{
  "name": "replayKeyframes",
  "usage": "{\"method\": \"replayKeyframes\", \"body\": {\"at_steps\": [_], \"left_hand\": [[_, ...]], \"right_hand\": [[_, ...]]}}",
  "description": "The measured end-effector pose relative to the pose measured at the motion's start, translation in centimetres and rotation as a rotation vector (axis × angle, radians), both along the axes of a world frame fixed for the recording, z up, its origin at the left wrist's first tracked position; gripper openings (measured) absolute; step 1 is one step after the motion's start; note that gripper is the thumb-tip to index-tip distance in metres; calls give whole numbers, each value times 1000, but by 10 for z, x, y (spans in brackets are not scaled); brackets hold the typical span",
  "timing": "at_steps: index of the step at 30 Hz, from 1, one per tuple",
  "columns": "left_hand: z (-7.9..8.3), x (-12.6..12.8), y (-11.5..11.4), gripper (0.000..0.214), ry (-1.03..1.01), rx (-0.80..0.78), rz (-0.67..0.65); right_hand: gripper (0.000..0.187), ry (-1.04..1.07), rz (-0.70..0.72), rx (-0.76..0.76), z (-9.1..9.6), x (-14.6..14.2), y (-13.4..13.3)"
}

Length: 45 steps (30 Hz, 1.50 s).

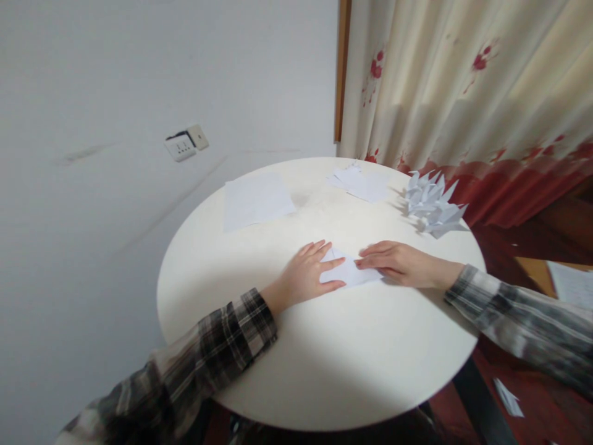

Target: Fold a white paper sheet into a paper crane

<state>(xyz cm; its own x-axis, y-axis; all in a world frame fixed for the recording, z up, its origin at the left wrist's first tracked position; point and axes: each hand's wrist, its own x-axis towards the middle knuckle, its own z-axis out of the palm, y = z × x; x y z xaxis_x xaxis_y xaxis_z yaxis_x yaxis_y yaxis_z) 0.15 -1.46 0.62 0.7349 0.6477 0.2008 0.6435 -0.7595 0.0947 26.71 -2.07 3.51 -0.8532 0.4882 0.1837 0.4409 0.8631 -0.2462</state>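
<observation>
folded white paper (356, 276) lies just right of and below frame centre, long axis roughly left-right, neither hand nearer: left hand (302, 273) splayed flat on its left end, right hand (402, 262) fingers together at its right end, can't tell if pinching.

Reads as a room in a home — which room, can't tell. Evidence: pale painted wall (139, 62) with scuff marks, household-type socket (180, 148) on it, wood trim (343, 74), cream curtain (430, 93) with red flower print and red lower band. Small round white desk (370, 358) near the wall, reddish floor (546, 411) — domestic fit-out.
</observation>
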Motion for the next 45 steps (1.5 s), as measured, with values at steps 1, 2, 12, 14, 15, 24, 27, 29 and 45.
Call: {"method": "replayKeyframes", "body": {"at_steps": [1,2,12,14,15,24,27,29,45], "left_hand": [[0,0,0,56,3,1,1],[0,0,0,55,4,1,1],[0,-1,0,55,-9,11,-9],[0,-1,0,55,-6,15,-4],[0,-1,0,55,-4,18,-1],[-1,0,1,56,-6,19,0],[0,0,1,54,-19,5,-6],[0,0,1,53,-40,-6,-10],[-2,6,5,78,-630,-298,161]], "right_hand": [[43,-10,2,-2,0,4,-3],[44,-17,7,-7,0,7,-6],[43,-2,-22,-21,1,35,-33],[42,-2,-35,-22,-1,40,-37],[42,0,-48,-24,-2,42,-39],[30,203,-201,-186,-3,55,-50],[33,319,-402,-358,2,55,-44],[37,394,-515,-437,1,47,-37],[22,315,-517,-649,-9,-55,25]]}}
